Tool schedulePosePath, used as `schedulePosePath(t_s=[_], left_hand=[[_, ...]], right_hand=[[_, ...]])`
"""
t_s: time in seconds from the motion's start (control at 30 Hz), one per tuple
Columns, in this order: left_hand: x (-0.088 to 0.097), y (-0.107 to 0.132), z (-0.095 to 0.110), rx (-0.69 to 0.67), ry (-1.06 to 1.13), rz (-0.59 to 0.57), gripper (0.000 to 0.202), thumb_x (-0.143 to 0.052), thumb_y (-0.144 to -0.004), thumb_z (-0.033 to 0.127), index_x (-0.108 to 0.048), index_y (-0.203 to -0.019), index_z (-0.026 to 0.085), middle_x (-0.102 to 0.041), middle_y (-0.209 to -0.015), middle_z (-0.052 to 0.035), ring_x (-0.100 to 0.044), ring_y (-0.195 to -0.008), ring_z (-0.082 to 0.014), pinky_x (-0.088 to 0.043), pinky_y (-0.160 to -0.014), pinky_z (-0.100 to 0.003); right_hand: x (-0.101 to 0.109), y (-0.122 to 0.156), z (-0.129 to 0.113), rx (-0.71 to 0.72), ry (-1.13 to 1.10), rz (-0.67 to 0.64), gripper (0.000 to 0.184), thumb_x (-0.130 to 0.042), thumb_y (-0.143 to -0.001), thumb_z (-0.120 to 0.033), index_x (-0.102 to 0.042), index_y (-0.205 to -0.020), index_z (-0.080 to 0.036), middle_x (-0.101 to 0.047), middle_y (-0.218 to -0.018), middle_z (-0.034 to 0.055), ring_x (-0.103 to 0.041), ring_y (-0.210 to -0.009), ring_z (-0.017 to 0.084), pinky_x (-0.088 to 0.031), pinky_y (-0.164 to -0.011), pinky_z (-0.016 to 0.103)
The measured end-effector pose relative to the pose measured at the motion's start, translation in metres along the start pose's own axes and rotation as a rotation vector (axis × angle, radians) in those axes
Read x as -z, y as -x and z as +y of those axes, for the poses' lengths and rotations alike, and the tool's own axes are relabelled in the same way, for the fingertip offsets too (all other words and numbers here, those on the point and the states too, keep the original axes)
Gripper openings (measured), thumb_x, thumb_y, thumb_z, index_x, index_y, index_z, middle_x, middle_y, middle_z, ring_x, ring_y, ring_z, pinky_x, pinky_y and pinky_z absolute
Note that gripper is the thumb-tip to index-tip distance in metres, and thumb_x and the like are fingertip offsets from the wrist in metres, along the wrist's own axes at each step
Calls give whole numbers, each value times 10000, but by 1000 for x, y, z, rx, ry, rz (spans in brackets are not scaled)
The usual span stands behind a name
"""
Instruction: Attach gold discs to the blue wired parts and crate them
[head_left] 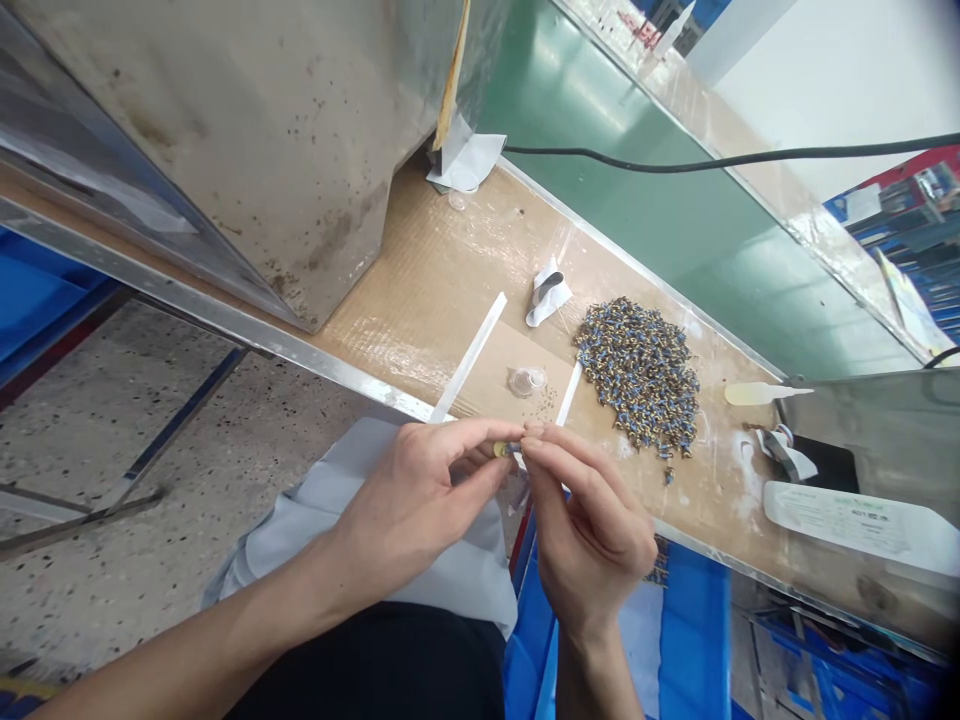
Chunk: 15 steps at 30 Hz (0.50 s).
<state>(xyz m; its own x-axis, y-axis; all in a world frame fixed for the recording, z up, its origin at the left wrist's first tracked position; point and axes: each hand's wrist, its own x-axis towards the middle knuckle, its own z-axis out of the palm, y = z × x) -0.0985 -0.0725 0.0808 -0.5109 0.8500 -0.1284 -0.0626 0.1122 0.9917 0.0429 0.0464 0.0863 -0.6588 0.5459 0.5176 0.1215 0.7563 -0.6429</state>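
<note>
My left hand (424, 490) pinches a small metal part (504, 449) with a yellowish round end and a bluish body, just over the bench's front edge. Fingertips of my right hand (592, 510) are closed at the other end of that part; whatever they grip is hidden. Beyond my hands a small clear dish (527, 381) sits on a cardboard sheet (495, 360), with tiny bits (546, 405) scattered beside it. To the right lies a big pile of small blue and gold metal parts (637, 370), with one loose part (669, 477) at its near edge.
A large stained metal box (247, 130) stands at the left of the bench. A crumpled white wrapper (548, 293) lies behind the dish. On the right are a yellowish dropper bottle (757, 393) and a white bottle (862, 525). Blue bins (694, 620) sit below the bench edge.
</note>
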Motion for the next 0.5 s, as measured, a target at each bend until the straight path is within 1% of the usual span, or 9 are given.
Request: schedulePosePath(t_s=[0.13, 0.23, 0.4, 0.5], left_hand=[[0, 0, 1, -36, -67, 3, 350, -719, -1052, 157, -846, -1355, 278, -915, -1120, 16, -877, -965, -188, -688, -841, -270], [0, 2, 1, -55, -125, 9, 350, -709, -1073, 177, -831, -1380, 293, -912, -1124, 21, -873, -980, -192, -670, -828, -277], [0, 3, 4, -61, -181, 8, 344, -696, -1085, 173, -820, -1386, 283, -906, -1209, 9, -865, -1095, -220, -663, -862, -298], [0, 3, 7, -59, -181, 6, 331, -689, -1098, 182, -817, -1388, 276, -904, -1235, -7, -863, -1119, -232, -664, -896, -312]], right_hand=[[1, 0, -1, 40, 20, -11, 358, -769, -1005, 18, -861, -1205, -264, -856, -1198, 40, -841, -1104, 217, -714, -1011, 370], [2, -1, -1, 74, 37, -23, 375, -767, -993, 44, -858, -1209, -249, -853, -1196, 43, -836, -1112, 214, -707, -1032, 375], [1, 1, 0, 130, 62, -22, 404, -779, -975, 56, -852, -1239, -241, -850, -1191, 53, -843, -1110, 231, -721, -1024, 399], [0, 2, 1, 159, 88, -17, 443, -779, -975, 53, -844, -1278, -263, -850, -1201, 48, -846, -1109, 241, -735, -1012, 423]])
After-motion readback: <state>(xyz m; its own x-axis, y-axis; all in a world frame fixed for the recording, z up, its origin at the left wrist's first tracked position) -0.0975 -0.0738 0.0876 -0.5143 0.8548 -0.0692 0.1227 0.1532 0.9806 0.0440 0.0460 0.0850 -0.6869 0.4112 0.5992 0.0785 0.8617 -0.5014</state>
